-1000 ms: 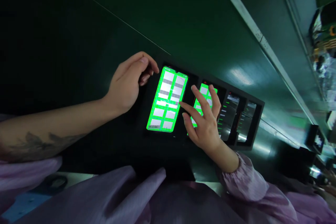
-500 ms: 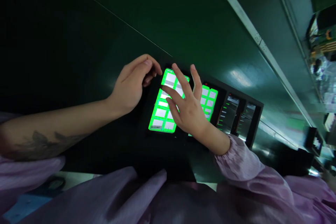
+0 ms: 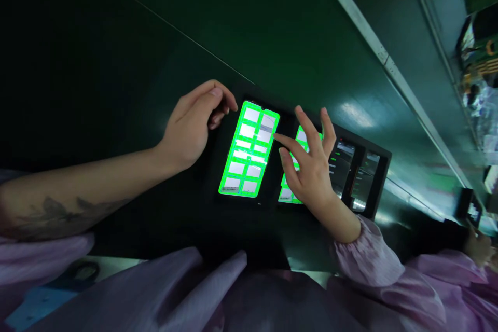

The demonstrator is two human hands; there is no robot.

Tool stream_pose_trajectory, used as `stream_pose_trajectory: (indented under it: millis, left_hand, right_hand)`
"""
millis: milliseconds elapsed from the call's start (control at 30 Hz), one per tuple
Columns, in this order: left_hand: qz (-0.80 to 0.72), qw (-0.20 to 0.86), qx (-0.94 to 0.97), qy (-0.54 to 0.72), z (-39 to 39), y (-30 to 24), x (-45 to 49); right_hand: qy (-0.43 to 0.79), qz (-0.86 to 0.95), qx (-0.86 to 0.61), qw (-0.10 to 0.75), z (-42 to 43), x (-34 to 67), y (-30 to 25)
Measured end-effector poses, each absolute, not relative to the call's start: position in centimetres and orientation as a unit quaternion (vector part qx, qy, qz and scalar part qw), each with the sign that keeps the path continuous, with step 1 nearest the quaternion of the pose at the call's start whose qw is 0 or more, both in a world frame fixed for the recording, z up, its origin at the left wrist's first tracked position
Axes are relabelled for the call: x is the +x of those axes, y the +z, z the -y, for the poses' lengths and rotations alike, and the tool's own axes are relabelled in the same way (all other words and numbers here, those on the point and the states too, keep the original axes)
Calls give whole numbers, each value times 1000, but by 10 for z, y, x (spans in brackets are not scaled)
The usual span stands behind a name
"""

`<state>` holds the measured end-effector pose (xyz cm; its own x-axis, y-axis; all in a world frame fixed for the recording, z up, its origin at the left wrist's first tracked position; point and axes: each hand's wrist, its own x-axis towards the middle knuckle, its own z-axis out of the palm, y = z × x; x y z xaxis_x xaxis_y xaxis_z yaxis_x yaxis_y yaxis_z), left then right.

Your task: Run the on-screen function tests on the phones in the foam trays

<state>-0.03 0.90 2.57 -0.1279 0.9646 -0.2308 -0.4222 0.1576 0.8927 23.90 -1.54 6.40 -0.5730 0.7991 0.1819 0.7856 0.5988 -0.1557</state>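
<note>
A phone [image 3: 249,158] shows a bright green screen with white blocks; it lies in a long dark tray [image 3: 383,176]. My left hand [image 3: 190,127] is beside its upper left edge, with loosely curled fingers and nothing visible in them. At the phone's right edge is the index fingertip of my right hand [image 3: 311,166]; I cannot tell if it touches the glass. The other fingers of that hand are spread. Beneath it lies a second green-screened phone [image 3: 290,195], partly hidden. Farther right in the tray are a dark-screened phone [image 3: 344,158] and another one [image 3: 364,181].
The dark green tabletop [image 3: 241,26] stretches beyond the tray, with a pale metal strip [image 3: 365,31] running diagonally across it. At the far right a co-worker's hand [image 3: 480,246] shows dimly. A blue object [image 3: 39,306] is below the table edge at lower left.
My right hand has moved right, off the first phone's screen and over the second phone, uncovering most of the first screen. My left hand has barely shifted.
</note>
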Motion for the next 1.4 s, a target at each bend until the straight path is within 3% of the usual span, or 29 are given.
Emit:
stream_pose_trajectory:
  millis: [367,667,967,1400]
  left_hand:
    - [-494,585,289,574,-7,22,-1]
    - [-458,510,386,618,-5,8,-2]
    - [-390,545,489,559,-16,-30,-29]
    - [-435,507,496,554,-15,-28,-28]
  right_hand:
    - [-26,831,-519,199,48,290,82]
    - [-18,826,-518,222,76,280,80]
    - [79,866,-454,193,87,223,62]
    - [89,877,-445,161,85,217,64]
